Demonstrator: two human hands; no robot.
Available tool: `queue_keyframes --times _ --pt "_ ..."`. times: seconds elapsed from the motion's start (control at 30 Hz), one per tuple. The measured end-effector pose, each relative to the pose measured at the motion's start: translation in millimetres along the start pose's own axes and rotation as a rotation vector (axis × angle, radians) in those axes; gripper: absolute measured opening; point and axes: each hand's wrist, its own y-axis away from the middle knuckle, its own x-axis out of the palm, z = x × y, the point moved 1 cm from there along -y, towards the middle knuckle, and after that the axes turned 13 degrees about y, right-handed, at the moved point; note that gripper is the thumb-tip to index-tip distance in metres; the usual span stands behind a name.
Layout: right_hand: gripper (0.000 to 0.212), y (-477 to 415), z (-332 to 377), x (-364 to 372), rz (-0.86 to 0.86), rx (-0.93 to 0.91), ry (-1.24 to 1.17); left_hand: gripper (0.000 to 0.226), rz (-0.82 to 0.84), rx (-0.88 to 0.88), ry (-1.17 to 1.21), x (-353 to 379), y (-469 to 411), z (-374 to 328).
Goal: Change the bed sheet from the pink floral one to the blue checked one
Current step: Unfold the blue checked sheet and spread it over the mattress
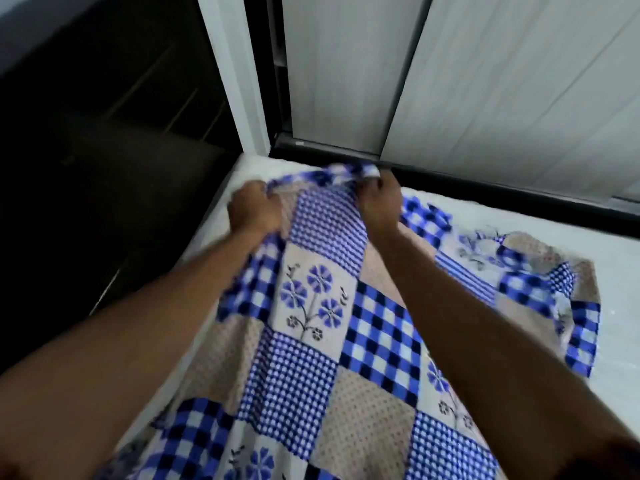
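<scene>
The blue checked sheet, a patchwork of blue checks, flowers and beige dotted squares, lies partly spread over the bare white mattress. Its far edge is bunched up near the mattress's top left corner. My left hand grips that bunched edge on the left. My right hand grips it about a hand's width to the right. Both arms reach forward over the sheet. A folded-over part of the sheet lies to the right. No pink floral sheet is in view.
A white sliding wardrobe with a black bottom rail runs along the far side of the mattress. A white post stands at the corner. Dark furniture and floor lie to the left of the bed.
</scene>
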Motion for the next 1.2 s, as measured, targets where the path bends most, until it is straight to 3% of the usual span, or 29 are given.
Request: queue_keyframes --times 0.13,0.23,0.3,0.37,0.43,0.5,0.6,0.67,0.73,0.8,0.83,0.93,1.07,1.13,1.2 --pt "0.019 -63 76 71 0.32 -0.213 0.001 0.033 -0.196 -0.069 -0.099 -49 -110 17" --pt "0.051 -45 54 100 0.495 -0.296 -0.082 0.059 -0.088 -0.117 -0.027 -44 -119 52" --pt "0.063 -31 18 107 0.562 -0.335 0.104 0.081 0.027 -0.029 -0.091 -22 -102 71" --pt "0.058 -14 -16 104 0.495 -0.396 0.402 0.09 0.096 0.069 -0.163 -1 -85 88" --pt "0.064 -4 -35 95 0.379 -0.451 0.577 0.086 0.176 0.004 -0.291 18 -73 105" --pt "0.076 -8 -46 93 0.312 -0.38 0.632 0.078 0.21 0.047 -0.505 31 -60 117" --pt "0.088 -19 -52 95 0.377 -0.193 0.743 0.063 0.269 0.146 -0.644 34 -58 125" --pt "0.082 -15 -59 96 0.442 -0.128 0.878 0.042 0.344 0.121 -0.652 39 -59 136" --pt "0.052 -11 -70 101 0.411 -0.133 0.928 0.023 0.427 0.183 -0.673 49 -55 145" --pt "0.023 -8 -78 106 0.297 -0.183 0.911 0.017 0.475 0.218 -0.655 57 -51 148" --pt "0.018 -6 -80 107 0.256 -0.191 0.893 0.021 0.477 0.22 -0.653 59 -53 149" --pt "0.015 3 -75 101 0.181 -0.152 0.789 0.029 0.313 0.157 -0.53 56 -68 146" --pt "0.013 3 -36 90 -0.016 -0.056 0.498 0.041 0.025 -0.063 -0.05 37 -102 127" --pt "0.016 -13 0 93 -0.078 -0.023 0.325 0.043 -0.126 -0.023 0.044 20 -123 104" --pt "0.02 -37 33 100 -0.035 -0.07 0.119 0.035 -0.234 0.014 0.031 0 -144 79"
